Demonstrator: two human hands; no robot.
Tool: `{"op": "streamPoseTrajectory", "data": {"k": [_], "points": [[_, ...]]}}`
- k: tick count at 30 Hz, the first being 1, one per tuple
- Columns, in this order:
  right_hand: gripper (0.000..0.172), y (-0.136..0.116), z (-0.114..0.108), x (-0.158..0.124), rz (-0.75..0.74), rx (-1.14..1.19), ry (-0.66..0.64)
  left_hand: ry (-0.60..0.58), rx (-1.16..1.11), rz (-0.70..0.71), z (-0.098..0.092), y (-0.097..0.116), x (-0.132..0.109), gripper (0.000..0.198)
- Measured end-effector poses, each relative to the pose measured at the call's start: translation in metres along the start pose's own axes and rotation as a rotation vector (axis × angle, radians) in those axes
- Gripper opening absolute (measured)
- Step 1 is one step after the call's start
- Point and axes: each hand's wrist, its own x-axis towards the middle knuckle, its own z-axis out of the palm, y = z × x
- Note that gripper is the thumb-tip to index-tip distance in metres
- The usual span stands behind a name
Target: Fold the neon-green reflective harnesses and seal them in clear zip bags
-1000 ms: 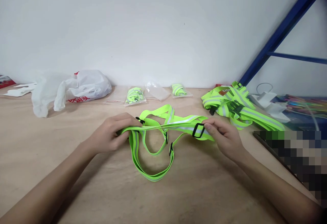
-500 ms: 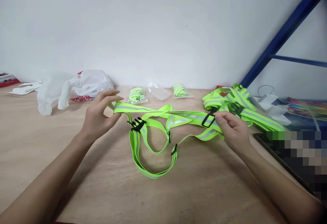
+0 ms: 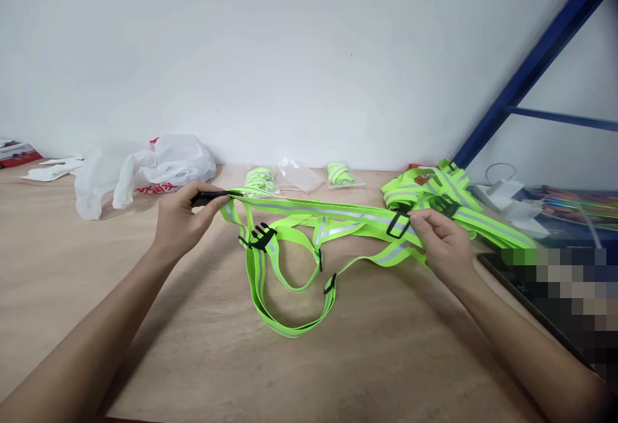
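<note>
Between my two hands a neon-green reflective strap [image 3: 323,209] with a silver stripe is stretched out above the table. My left hand [image 3: 186,220] is closed in a pinch on its left end, where a black plastic piece [image 3: 207,198] pokes out between the fingers. My right hand [image 3: 443,244] grips the other end, thumb beside a black slide buckle [image 3: 398,225]. The rest of the strap hangs and lies in loops below, with a black side-release buckle [image 3: 263,237] and a small black adjuster [image 3: 329,283] on it.
More green straps [image 3: 434,194] lie heaped at the right. Packed straps [image 3: 340,174] and a clear bag [image 3: 297,175] lie near the wall. White plastic bags [image 3: 181,162] are at back left. A dark flat device [image 3: 512,281] and a blue metal frame [image 3: 526,69] stand right.
My left fingers have closed from spread to a pinch, and a black piece now shows in them. The upper strap hangs flatter and wider; my right hand has barely moved.
</note>
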Motion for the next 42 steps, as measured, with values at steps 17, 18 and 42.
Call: {"op": "streamPoseTrajectory", "data": {"k": [17, 18, 42], "points": [[0.032, -0.007, 0.006, -0.001, 0.013, -0.086, -0.045, -0.062, -0.015, 0.026, -0.001, -0.006, 0.000, 0.023], [0.031, -0.004, 0.007, -0.002, -0.020, -0.144, -0.064, -0.057, -0.010, 0.023, -0.001, -0.006, 0.000, 0.023], [0.017, -0.040, 0.036, -0.021, -0.450, -0.029, -0.658, 0.222, -0.136, -0.123, -0.002, -0.015, 0.008, 0.018]]}}
